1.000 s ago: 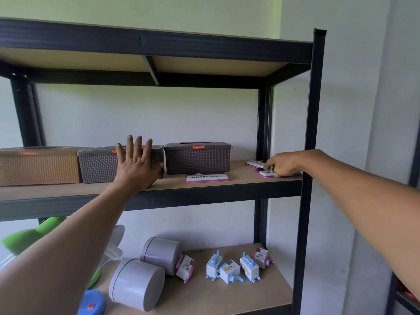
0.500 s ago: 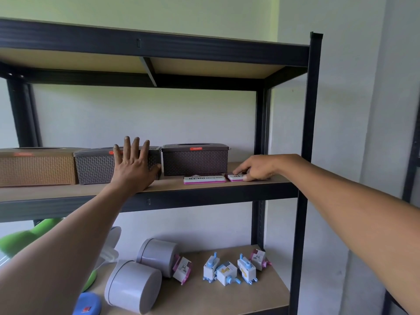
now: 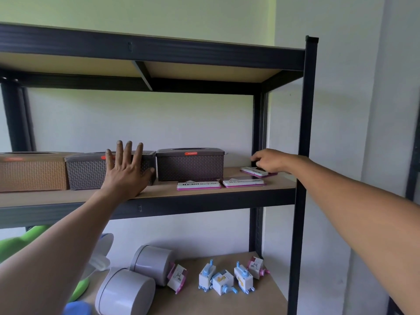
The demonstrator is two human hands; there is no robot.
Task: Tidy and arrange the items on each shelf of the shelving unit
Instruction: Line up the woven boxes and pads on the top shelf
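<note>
The left hand [image 3: 127,172] is spread wide, fingers straight and pointing up, its palm flat against the front of the grey box [image 3: 91,170]; the thumb reaches toward the gap between that box and the dark box [image 3: 190,164] to its right. It grips nothing, only presses. The right hand [image 3: 270,160] reaches in from the right with fingers curled downward, fingertips on the far stamp pad [image 3: 255,172], which lies at an angle near the back right post; whether the fingers pinch it or merely rest on it cannot be told. On the middle shelf [image 3: 204,196] three woven-pattern boxes stand in a row along the back: a tan box [image 3: 31,172] at left touching the grey one, then the dark one just beside it, each with an orange label near the lid. In front of the dark box two flat white-and-pink stamp pads, the left pad [image 3: 199,185] and the right pad [image 3: 244,182], lie end to end near the shelf's front edge, almost touching. On the lower shelf [image 3: 261,301] two grey tubs [image 3: 126,292] lie on their sides, with small white-and-blue punches [image 3: 223,280] scattered to their right and green and blue items at far left.
</note>
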